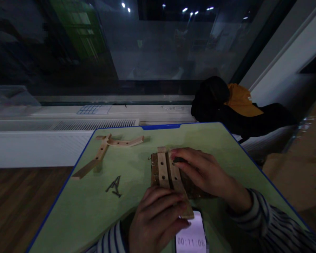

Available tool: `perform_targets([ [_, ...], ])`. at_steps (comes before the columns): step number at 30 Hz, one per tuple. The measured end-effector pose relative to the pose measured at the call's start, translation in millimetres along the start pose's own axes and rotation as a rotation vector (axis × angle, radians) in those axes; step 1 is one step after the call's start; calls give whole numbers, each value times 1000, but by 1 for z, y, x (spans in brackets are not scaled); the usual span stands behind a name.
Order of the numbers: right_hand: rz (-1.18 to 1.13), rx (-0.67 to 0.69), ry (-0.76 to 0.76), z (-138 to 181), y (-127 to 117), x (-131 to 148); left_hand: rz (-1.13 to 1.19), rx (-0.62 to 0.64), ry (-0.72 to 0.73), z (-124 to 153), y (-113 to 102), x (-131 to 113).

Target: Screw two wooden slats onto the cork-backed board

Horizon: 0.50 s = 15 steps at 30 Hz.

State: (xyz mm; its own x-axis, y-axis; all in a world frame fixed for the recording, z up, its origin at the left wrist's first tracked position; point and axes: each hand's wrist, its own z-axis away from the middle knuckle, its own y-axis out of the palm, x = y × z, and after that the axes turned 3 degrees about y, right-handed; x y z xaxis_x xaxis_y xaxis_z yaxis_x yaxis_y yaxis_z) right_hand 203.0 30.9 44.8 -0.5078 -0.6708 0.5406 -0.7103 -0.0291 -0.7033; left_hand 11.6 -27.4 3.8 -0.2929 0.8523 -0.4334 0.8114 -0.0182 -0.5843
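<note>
Two pale wooden strips with drilled holes, a left strip (162,168) and a right strip (176,174), lie side by side on a brown, shiny-surfaced block (154,170). My left hand (158,214) is closed over their near ends, its fingers resting across the wood. Between the thumb and fingers of my right hand (205,170) is a small dark object (179,160), held at a hole in the far part of the right strip; its kind is not clear. Several dark screws (115,186) lie loose to the left.
Two bent wooden pieces (102,151) rest at the table's far left. A phone (191,232) showing a timer lies near me, partly under the right strip. Beyond the blue-edged green table (81,203) are a radiator (94,124) and windowsill. Dark and orange clothing (242,100) lies back right.
</note>
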Motion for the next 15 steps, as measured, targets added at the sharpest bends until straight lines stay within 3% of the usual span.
perform_targets([
  [6, -20, -42, 11, -3, -1, -2, 16, -6, 2, 1, 1, -2],
  [15, 4, 55, 40, -3, -8, 6, 0, 20, -13, -2, 0, -1],
])
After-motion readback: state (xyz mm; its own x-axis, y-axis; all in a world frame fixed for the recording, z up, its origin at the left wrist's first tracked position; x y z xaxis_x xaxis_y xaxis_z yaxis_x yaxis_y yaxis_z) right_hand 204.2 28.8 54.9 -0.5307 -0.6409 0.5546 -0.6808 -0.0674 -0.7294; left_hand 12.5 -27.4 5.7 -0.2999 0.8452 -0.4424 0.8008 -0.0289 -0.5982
